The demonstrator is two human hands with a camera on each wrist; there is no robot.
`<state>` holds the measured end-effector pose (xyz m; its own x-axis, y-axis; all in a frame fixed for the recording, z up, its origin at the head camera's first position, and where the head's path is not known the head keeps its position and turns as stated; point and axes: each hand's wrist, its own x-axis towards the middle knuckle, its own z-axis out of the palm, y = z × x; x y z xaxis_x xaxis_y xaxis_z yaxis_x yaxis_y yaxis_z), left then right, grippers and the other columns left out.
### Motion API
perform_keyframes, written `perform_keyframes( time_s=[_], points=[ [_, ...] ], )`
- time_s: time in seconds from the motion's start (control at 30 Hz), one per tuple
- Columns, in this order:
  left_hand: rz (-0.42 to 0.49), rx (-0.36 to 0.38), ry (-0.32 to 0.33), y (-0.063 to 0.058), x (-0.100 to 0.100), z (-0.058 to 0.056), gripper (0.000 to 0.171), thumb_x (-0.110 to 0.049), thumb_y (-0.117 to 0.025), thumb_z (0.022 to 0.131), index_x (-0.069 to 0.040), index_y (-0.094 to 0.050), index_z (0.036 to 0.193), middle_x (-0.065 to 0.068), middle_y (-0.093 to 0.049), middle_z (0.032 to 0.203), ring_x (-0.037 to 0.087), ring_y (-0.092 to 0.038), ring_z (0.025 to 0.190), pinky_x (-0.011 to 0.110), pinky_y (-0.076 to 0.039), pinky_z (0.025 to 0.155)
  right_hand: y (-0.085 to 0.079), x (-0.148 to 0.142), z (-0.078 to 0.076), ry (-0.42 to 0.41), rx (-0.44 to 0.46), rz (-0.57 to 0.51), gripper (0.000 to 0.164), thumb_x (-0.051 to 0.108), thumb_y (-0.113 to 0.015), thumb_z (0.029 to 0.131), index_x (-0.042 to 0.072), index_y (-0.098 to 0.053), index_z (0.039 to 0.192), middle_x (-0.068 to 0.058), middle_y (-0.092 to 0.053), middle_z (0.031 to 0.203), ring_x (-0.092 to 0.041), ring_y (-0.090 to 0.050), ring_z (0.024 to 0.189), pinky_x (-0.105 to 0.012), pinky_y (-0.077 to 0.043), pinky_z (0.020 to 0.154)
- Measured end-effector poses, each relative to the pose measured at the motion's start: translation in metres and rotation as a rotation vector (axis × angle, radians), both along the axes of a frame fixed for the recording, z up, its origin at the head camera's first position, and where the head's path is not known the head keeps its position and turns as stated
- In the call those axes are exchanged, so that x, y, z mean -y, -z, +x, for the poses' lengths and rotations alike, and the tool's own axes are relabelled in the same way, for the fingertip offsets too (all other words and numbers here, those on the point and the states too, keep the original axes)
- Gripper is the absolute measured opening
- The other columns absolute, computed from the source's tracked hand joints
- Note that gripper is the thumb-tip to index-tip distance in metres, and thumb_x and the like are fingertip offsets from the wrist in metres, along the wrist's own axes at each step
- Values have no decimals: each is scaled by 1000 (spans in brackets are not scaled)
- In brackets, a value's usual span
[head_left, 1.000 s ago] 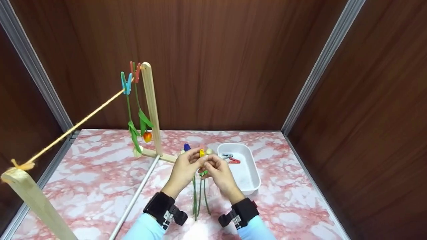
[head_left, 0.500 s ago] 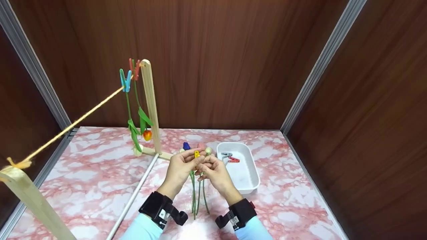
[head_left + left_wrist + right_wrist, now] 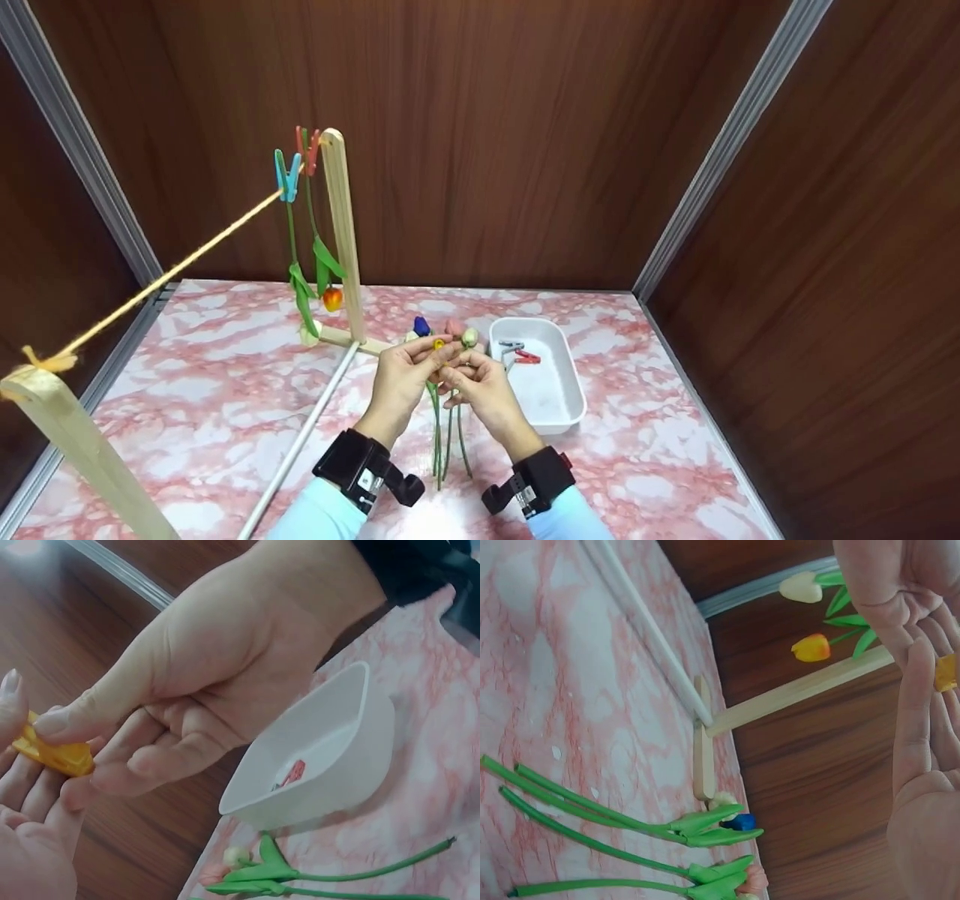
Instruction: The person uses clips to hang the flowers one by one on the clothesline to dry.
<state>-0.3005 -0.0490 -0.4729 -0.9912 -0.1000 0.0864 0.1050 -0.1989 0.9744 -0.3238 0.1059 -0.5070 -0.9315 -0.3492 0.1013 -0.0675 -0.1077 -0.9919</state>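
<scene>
Both hands meet over the table around a small yellow clothespin (image 3: 439, 344). My left hand (image 3: 401, 379) pinches it, its thumb lying on the yellow plastic (image 3: 64, 755) in the left wrist view. My right hand (image 3: 486, 386) has its thumb and fingers on the other end of the clothespin, close against the left fingertips. Below the hands lie several artificial tulips, among them a blue tulip (image 3: 421, 326), a pink tulip (image 3: 453, 327) and a white tulip (image 3: 470, 337). Their green stems (image 3: 592, 840) point toward the person. The hands cover part of the leaves.
A white tray (image 3: 574, 375) at the right holds a red clothespin (image 3: 527, 358) and a grey clothespin (image 3: 511, 345). At left, a yellow string (image 3: 187, 259) runs between wooden posts (image 3: 343, 232). Blue (image 3: 288, 180) and red (image 3: 312, 154) clothespins hold two hanging tulips (image 3: 332, 299) there.
The hands have shifted slightly left, and the yellow clothespin has turned between the fingers so that less of it shows. The hanging tulips and the tray stay in place.
</scene>
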Motion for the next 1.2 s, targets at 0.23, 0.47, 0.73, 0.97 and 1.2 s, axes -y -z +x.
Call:
perform_keyframes(
  time_s=[0.23,0.47,0.73,0.97,1.2],
  points=[
    [71,-10,-74,0,0,0,25,-13,-78,101,7,-80,116,12,-86,98,8,-80,80,20,-62,69,-1,6,1,11,22,10,9,9,-75,101,6,-68,107,7,-83,89,-8,-76,78,-26,-65,65],
    [109,14,-106,0,-2,0,27,-13,-78,101,8,-80,117,13,-86,96,8,-80,81,20,-64,73,-3,7,3,-1,31,10,16,6,-79,97,8,-67,108,8,-82,90,-10,-76,82,-28,-66,67],
    [127,21,-49,0,0,-1,25,-8,-76,102,9,-78,120,14,-86,100,10,-82,84,22,-66,77,-1,7,3,21,34,6,15,5,-78,97,6,-68,109,7,-82,88,-9,-76,80,-27,-66,66],
    [131,27,64,0,6,0,36,-6,-79,99,5,-74,132,15,-84,116,13,-82,100,22,-65,86,2,6,2,49,52,-45,14,1,-74,99,11,-65,101,8,-80,82,-7,-73,75,-22,-63,64],
    [197,17,112,-2,9,-1,44,2,-77,97,7,-68,140,20,-80,128,12,-81,109,21,-64,89,2,7,5,58,39,-97,19,-5,-73,98,12,-65,98,9,-82,83,-6,-72,71,-21,-61,61]
  ],
)
